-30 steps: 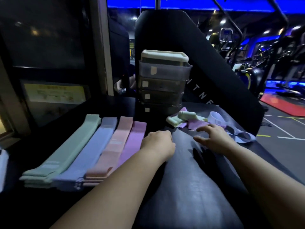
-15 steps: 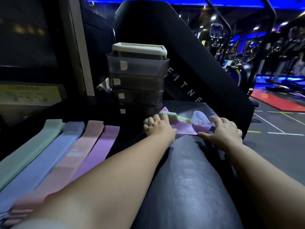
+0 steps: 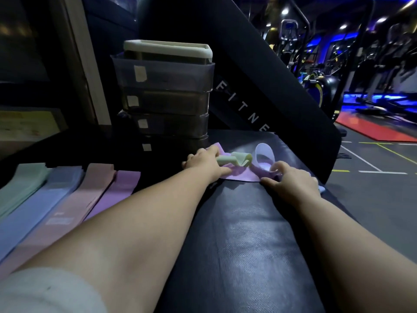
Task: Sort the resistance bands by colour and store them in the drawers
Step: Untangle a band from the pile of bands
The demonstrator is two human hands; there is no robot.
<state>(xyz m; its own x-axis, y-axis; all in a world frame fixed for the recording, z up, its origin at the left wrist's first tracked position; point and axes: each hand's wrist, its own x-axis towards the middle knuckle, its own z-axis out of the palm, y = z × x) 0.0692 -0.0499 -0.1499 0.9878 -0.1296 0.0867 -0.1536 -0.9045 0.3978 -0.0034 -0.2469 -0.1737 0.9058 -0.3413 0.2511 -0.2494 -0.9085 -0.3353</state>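
A small pile of loose bands lies on the black padded bench in front of the drawer stack. My left hand grips the near end of a curled pale green band, with its thumb on a flat purple band underneath. My right hand curls its fingers over a looped lavender band at the pile's right side. To the left, sorted bands lie side by side: green, blue, pink and purple.
The drawer stack has several shut translucent drawers with pale labels and a white tray on top. A black slanted pad lettered "FITNE" rises behind the pile. The bench's right edge drops to the gym floor; machines stand far right.
Both hands reached forward from the bench's middle onto the loose pile. My left hand took hold of the green band and my right hand closed on the lavender loop. The view moved closer.
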